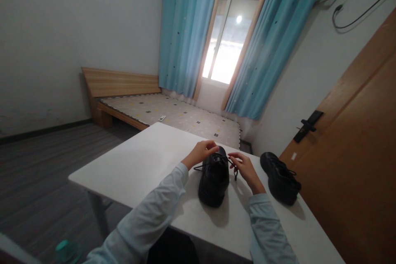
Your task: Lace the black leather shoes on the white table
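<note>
At five o'clock in the view, the shoe (pixel 213 185) on the table (pixel 136 165) could be twisted by uneven pulling, as its lace (pixel 236 176) was pinched by the right hand (pixel 246 170); the left hand's (pixel 200 152) grasp could not be told.

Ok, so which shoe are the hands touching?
The black shoe in the middle, between both hands; the other shoe sits alone near the door.
</note>
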Demonstrator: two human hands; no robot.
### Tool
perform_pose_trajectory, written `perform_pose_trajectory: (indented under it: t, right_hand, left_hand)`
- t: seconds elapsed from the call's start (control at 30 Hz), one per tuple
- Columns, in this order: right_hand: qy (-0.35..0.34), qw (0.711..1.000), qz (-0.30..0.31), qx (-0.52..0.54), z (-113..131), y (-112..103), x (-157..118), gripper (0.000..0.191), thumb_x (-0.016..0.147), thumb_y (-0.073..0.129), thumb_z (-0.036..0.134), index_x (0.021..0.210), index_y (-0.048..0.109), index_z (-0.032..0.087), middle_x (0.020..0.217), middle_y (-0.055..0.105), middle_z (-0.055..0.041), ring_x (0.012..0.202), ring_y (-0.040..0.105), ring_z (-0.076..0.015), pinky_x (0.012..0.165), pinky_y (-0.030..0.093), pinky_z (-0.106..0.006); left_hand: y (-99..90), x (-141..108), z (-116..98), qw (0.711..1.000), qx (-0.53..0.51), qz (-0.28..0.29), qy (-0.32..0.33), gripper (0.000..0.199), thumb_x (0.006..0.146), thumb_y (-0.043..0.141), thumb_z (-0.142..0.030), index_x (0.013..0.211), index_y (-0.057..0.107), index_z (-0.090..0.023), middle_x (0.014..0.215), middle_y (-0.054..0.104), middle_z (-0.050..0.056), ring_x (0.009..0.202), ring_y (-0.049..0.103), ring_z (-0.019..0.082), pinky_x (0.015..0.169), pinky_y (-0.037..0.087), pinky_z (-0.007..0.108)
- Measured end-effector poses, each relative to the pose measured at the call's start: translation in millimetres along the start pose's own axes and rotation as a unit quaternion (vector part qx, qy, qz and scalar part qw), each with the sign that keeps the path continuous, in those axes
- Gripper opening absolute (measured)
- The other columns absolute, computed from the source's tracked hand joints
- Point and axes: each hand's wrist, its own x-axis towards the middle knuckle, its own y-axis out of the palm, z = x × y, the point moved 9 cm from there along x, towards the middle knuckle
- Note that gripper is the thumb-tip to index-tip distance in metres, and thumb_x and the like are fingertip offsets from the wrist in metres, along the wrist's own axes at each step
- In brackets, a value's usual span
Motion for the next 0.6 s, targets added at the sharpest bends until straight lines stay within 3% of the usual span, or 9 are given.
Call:
perform_pose_trajectory:
  t: [0.07,0.2,0.37,0.6]
  right_hand:
    - [0.003,1.0,0.01,0.012,-0.5,0.3,-1.3,0.036,0.066,0.068,0.044,0.089,0.063,0.016,0.084,0.064,-0.0063,0.052,0.059,-0.0133,0.039,0.044,-0.024]
    - [0.011,0.998,0.05,0.022,10.6,5.8,-9.3,0.037,0.063,0.072,0.041,0.089,0.063,0.015,0.076,0.062,-0.0034,0.05,0.059,-0.013,0.037,0.041,-0.022]
    - [0.016,0.996,0.085,0.032,23.7,12.4,-17.5,0.042,0.06,0.075,0.043,0.09,0.063,0.016,0.072,0.059,-0.0004,0.046,0.057,-0.0113,0.035,0.041,-0.021]
    - [0.012,0.995,0.094,0.029,10.6,16.0,-11.4,0.039,0.061,0.075,0.041,0.089,0.063,0.017,0.072,0.057,0.0007,0.048,0.054,-0.0101,0.034,0.038,-0.019]
  left_hand:
    - [0.7,0.8,9.3,1.0,0.019,-0.01,-0.011,0.021,0.078,0.056,-0.033,0.085,0.066,-0.016,0.077,0.065,0.002,0.07,0.055,0.014,0.064,0.043,0.022]
    - [9.9,0.3,17.3,1.0,0.013,0.027,0.0,0.018,0.075,0.06,-0.025,0.089,0.068,-0.018,0.089,0.067,0.005,0.077,0.059,0.015,0.07,0.046,0.024]
    - [14.2,-0.7,20.2,0.999,0.006,0.047,-0.003,0.02,0.072,0.061,-0.02,0.09,0.07,-0.02,0.092,0.069,0.004,0.085,0.06,0.016,0.076,0.047,0.025]
    - [13.6,-0.2,19.4,0.999,0.011,0.047,0.002,0.018,0.074,0.061,-0.022,0.09,0.07,-0.02,0.093,0.07,0.004,0.085,0.061,0.017,0.08,0.046,0.026]
